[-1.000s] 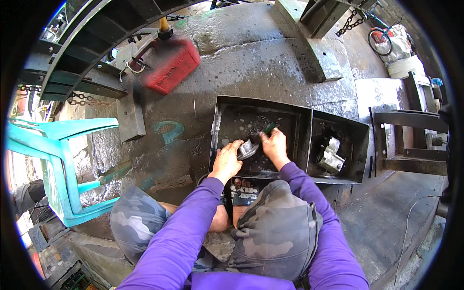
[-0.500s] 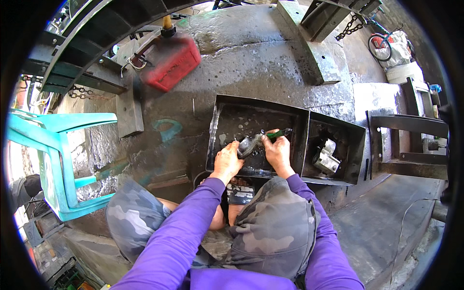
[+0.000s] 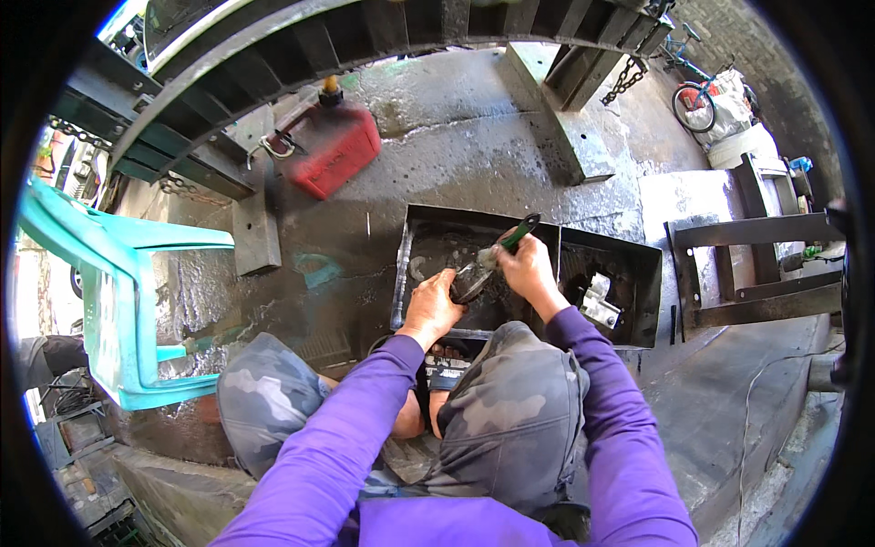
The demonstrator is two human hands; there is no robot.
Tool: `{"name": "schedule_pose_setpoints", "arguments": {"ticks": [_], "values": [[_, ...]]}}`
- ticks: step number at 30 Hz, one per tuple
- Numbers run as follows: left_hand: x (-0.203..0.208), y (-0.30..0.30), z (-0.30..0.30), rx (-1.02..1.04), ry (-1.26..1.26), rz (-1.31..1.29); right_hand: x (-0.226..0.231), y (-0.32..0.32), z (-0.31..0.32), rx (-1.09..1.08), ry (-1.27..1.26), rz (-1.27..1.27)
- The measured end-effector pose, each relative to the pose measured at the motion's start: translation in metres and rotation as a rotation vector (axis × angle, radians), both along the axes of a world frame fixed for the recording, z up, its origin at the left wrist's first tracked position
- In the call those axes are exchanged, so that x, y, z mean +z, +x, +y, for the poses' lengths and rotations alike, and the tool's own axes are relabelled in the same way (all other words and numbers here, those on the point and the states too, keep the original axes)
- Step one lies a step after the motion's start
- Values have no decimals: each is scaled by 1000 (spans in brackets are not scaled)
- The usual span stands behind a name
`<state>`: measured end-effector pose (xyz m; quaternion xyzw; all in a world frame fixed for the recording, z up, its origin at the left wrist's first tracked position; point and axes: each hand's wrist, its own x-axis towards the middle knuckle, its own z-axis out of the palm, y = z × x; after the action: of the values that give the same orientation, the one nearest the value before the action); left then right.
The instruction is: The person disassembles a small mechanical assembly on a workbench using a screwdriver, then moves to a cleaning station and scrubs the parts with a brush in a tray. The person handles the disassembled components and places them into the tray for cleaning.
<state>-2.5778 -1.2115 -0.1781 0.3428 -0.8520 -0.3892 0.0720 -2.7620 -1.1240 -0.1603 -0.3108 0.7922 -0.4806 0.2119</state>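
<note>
My left hand [image 3: 433, 308] is closed around a rounded grey metal part [image 3: 468, 284] above the larger, left compartment of a black metal tray [image 3: 400, 273]. In my right hand [image 3: 530, 270] is a brush [image 3: 523, 229] with a dark green handle, its handle end pointing up and to the right. The pale bristles are against or very close to the metal part; my fingers partly hide them. A silvery metal casting [image 3: 599, 303] lies in the tray's smaller right compartment. Dark, wet grime coats the tray's inside.
A red jerrycan [image 3: 335, 150] stands beyond the tray to the left, near a steel beam [image 3: 255, 228]. A turquoise plastic chair [image 3: 123, 301] is at the left. Dark metal frames [image 3: 766, 232] stand at the right, and a ribbed steel structure [image 3: 383, 36] spans the far side.
My right hand has turned the brush, so its handle points more upward than before. My left hand still holds the metal part. The whole view has shifted slightly.
</note>
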Motion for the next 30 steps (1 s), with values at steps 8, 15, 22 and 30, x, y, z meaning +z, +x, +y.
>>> {"name": "schedule_pose_setpoints", "arguments": {"ticks": [8,15,22,30], "values": [[83,11,-14,-41,-41,120,86,-50,-11,195,286,124],[101,-6,-16,47,-40,130,105,-4,-23,25,56,-487],[-2,-11,-36,211,115,-62,-8,-21,-28,265,236,-430],[-72,31,-10,225,186,-14,-172,-14,-7,-384,226,-197]]}}
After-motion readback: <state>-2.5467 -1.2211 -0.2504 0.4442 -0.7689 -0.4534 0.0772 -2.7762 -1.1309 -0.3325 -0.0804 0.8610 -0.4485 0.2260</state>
